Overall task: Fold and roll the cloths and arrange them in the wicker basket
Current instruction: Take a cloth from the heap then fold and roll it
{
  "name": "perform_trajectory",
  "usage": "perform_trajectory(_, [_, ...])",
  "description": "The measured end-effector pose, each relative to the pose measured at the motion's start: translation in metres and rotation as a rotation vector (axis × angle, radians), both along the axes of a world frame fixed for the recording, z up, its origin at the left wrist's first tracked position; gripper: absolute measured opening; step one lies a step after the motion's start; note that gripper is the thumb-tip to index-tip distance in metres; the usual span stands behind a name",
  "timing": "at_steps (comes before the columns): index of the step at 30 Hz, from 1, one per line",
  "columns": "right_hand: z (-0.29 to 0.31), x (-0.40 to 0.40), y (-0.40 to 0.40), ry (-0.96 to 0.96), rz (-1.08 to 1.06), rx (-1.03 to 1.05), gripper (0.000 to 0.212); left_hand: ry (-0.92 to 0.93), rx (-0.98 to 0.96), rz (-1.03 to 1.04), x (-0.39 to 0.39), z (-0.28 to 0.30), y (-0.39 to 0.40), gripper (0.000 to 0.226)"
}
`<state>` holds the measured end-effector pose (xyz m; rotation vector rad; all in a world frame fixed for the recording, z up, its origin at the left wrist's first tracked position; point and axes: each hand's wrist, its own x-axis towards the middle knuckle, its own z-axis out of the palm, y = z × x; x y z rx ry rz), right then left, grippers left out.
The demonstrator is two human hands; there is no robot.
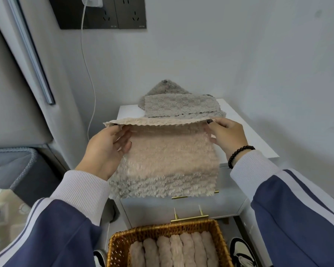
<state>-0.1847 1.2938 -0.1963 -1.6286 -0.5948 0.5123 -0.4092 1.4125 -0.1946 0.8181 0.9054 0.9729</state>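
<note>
Nearest, low in view: wicker basket [168, 231] with six beige rolled cloths [175, 251] side by side, long axes running near to far. Beyond and above it, beige cloth [168, 157] held up in the air over the near edge of the white tabletop [245, 132], hanging flat, top edge running left to right and flopped over toward the far side. Left hand [106, 149] pinching the upper left corner, thumb behind, fingers spread on the near face. Right hand [227, 134] pinching the upper right corner, wrist with a dark bead bracelet [239, 155]. Both hands level, about equally near, forearms reaching forward and converging. Farther back on the tabletop, grey cloths [179, 105] stacked against the wall. Likely next: lowering the cloth flat onto the tabletop for folding.
</note>
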Motion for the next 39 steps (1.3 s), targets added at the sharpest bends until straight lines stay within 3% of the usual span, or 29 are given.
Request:
perform_trajectory(6, [-0.001, -0.001, 0.003, -0.060, 0.033, 0.066, 0.031, -0.134, 0.048, -0.033, -0.002, 0.000, 0.001, 0.022])
perform_trajectory(11, [0.004, -0.002, 0.004, -0.053, -0.041, 0.103, 0.027, -0.157, 0.066, -0.071, -0.002, -0.002, 0.000, 0.023])
perform_trajectory(14, [0.006, 0.001, 0.006, 0.084, -0.030, 0.190, 0.032, -0.190, 0.086, -0.131, -0.003, -0.003, -0.002, 0.017])
perform_trajectory(17, [0.007, 0.002, 0.008, 0.267, 0.083, 0.316, 0.039, -0.266, 0.102, -0.149, -0.004, 0.000, -0.004, 0.025])
perform_trajectory(20, [0.010, 0.001, 0.005, 0.371, 0.111, 0.429, 0.031, -0.279, 0.178, -0.145, -0.002, 0.003, -0.006, 0.011])
perform_trajectory(22, [0.010, 0.002, 0.002, 0.398, 0.095, 0.455, 0.025, -0.207, 0.228, -0.122, -0.001, 0.002, -0.005, 0.007])
perform_trajectory(23, [0.008, 0.003, 0.002, 0.385, 0.066, 0.425, 0.020, -0.171, 0.235, -0.110, 0.000, 0.001, -0.004, 0.016])
perform_trajectory(26, [0.001, 0.007, 0.003, 0.276, -0.083, 0.134, 0.014, -0.047, 0.150, -0.024, 0.003, -0.001, -0.002, 0.041])
perform_trajectory(29, [-0.003, 0.003, 0.002, 0.370, -0.091, -0.109, 0.009, 0.117, 0.005, 0.073, 0.002, -0.004, 0.002, 0.031])
perform_trajectory(34, [-0.010, -0.011, 0.000, 0.440, 0.076, -0.221, 0.014, 0.453, -0.030, -0.026, -0.006, -0.007, 0.012, 0.011])
perform_trajectory(38, [-0.018, -0.013, 0.001, 0.012, 0.147, -0.400, 0.004, 0.775, 0.077, -0.192, -0.015, -0.012, 0.019, 0.017])
perform_trajectory(39, [-0.019, -0.013, -0.001, -0.108, 0.168, -0.416, 0.012, 0.800, 0.096, -0.211, -0.015, -0.012, 0.018, 0.019])
